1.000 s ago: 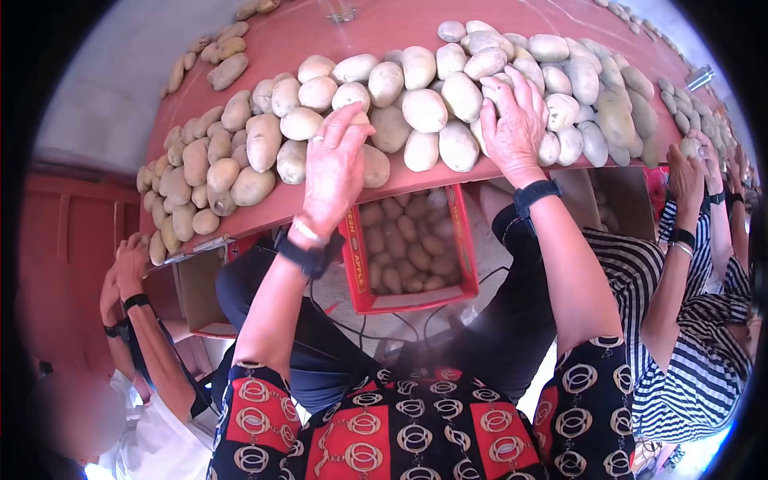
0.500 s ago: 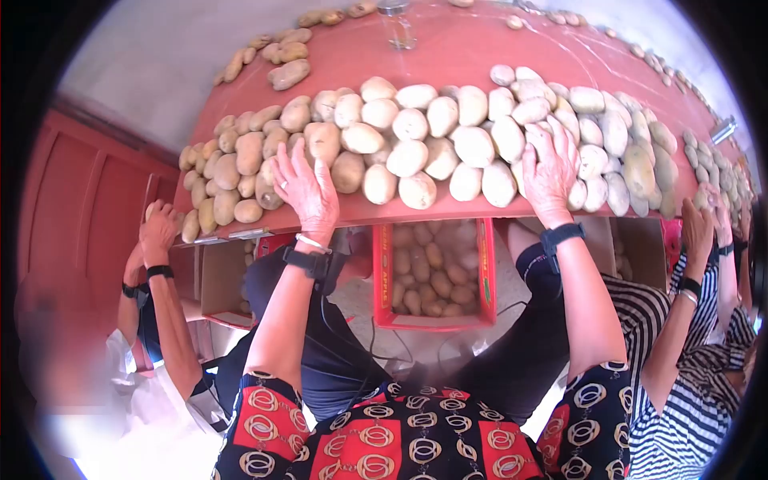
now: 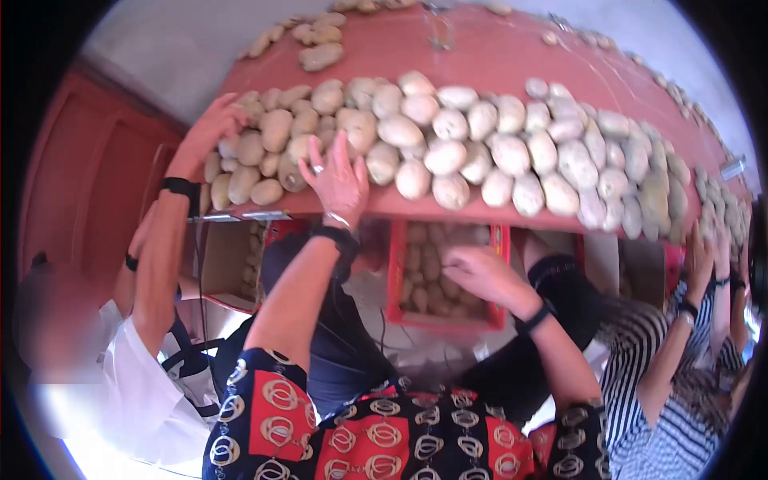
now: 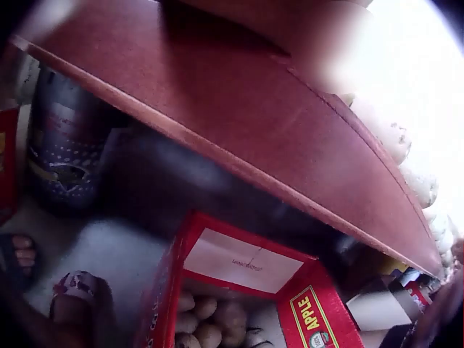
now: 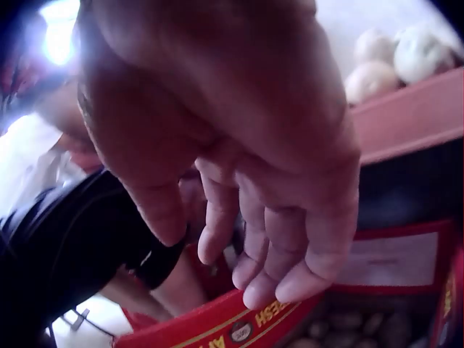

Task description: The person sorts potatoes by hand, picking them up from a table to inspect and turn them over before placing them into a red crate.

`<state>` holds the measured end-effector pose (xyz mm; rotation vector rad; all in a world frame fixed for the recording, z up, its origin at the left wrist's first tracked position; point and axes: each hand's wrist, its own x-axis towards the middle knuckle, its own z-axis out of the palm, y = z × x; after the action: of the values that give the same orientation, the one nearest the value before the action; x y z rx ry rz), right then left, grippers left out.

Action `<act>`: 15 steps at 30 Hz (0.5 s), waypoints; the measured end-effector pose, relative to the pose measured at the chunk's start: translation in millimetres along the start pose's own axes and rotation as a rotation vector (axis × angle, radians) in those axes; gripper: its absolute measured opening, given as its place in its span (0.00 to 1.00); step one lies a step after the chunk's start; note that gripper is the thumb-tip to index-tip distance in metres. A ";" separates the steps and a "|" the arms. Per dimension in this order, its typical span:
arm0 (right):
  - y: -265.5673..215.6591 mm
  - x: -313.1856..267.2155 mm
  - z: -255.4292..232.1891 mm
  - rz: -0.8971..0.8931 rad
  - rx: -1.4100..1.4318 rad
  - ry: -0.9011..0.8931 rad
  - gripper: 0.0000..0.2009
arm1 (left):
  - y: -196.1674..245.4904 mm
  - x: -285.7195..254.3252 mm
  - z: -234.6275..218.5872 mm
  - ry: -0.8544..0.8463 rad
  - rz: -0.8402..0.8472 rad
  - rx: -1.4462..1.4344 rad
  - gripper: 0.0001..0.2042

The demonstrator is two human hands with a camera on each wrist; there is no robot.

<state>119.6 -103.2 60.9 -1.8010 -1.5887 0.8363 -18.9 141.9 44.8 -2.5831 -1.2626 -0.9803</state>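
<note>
A thick band of potatoes [image 3: 444, 158] lies along the near edge of the red table [image 3: 384, 68]. My left hand [image 3: 340, 182] is at the potatoes left of the middle, fingers spread and fairly straight, fingertips overlapping a few of them. Below the table edge, my right hand [image 3: 484, 276] hangs over a red apple carton [image 3: 394, 280] with potatoes inside. The right wrist view shows this right hand [image 5: 268, 188] with bent, loose fingers pointing down and nothing in them. In the left wrist view, potatoes [image 4: 206, 322] lie at the carton's bottom.
At left, another person's hand [image 3: 220, 124] reaches onto the potatoes. More people work at right, one in a striped shirt [image 3: 660, 392]. Another carton [image 3: 224, 264] stands under the table at left. A glass [image 3: 440, 32] stands farther back on the table.
My right hand has left the potatoes on the table and come down over the carton. My left hand stays near the table edge, fingers spread. The neighbour's hand at left now reaches farther onto the potatoes.
</note>
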 end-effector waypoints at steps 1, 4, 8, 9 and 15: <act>11.4 2.8 29.4 0.024 -0.099 -0.097 0.08 | -1.7 -1.4 1.9 0.029 0.024 0.020 0.27; 6.0 15.5 72.9 0.054 -0.145 -0.243 0.09 | -6.3 12.1 -6.6 0.086 0.077 0.061 0.22; 38.8 39.5 112.4 0.187 -0.162 -0.174 0.09 | -19.3 41.5 -13.4 0.214 0.176 0.092 0.16; 47.4 42.7 113.1 0.289 -0.195 -0.168 0.10 | -23.4 44.3 -12.1 0.217 0.180 0.092 0.16; 147.5 56.1 125.8 0.577 -0.436 -0.089 0.11 | -23.7 39.8 -7.6 0.065 0.170 0.174 0.14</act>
<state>118.8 -61.2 -136.5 -2.6425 -1.3887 0.8676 -22.3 181.3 70.0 -2.4568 -1.0425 -0.8732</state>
